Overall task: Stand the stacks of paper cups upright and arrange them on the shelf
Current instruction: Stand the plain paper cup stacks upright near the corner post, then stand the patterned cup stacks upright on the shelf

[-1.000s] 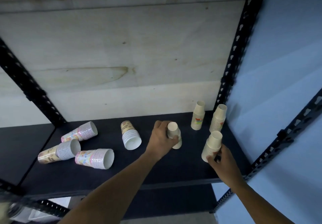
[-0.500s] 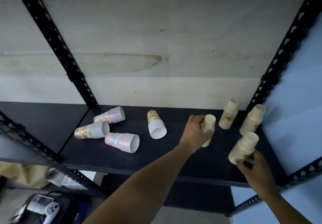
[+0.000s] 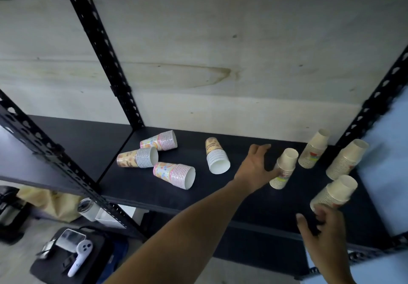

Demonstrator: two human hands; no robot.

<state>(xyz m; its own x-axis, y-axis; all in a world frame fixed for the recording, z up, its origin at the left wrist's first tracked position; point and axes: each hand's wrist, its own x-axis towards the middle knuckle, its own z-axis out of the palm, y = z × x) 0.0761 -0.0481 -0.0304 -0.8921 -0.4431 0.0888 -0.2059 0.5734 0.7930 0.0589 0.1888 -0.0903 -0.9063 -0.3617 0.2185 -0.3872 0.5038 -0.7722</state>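
Observation:
Four cream stacks of paper cups stand upright at the right end of the black shelf [image 3: 220, 197]: one [image 3: 286, 168] beside my left hand, two at the back [image 3: 313, 150] [image 3: 346, 160], one at the front [image 3: 334, 192]. My left hand [image 3: 256, 168] is spread open just left of the first stack, its thumb side touching it. My right hand [image 3: 324, 226] is below the front stack, fingers apart, fingertips at its base. Four stacks lie on their sides: a pink one [image 3: 159, 143], a tan one [image 3: 138, 157], a pink one [image 3: 174, 175], a tan one [image 3: 217, 156].
Black perforated uprights [image 3: 106, 67] [image 3: 379, 98] frame the bay, with a pale wooden back panel [image 3: 220, 51]. Another dark shelf [image 3: 77, 142] adjoins on the left. Below on the floor are a white handheld device [image 3: 80, 255], a black bag and a jar [image 3: 87, 208].
My left hand has let go of its stack, which now stands upright, and its fingers have spread. My right hand has loosened and slipped down off the front stack. The view has swung left.

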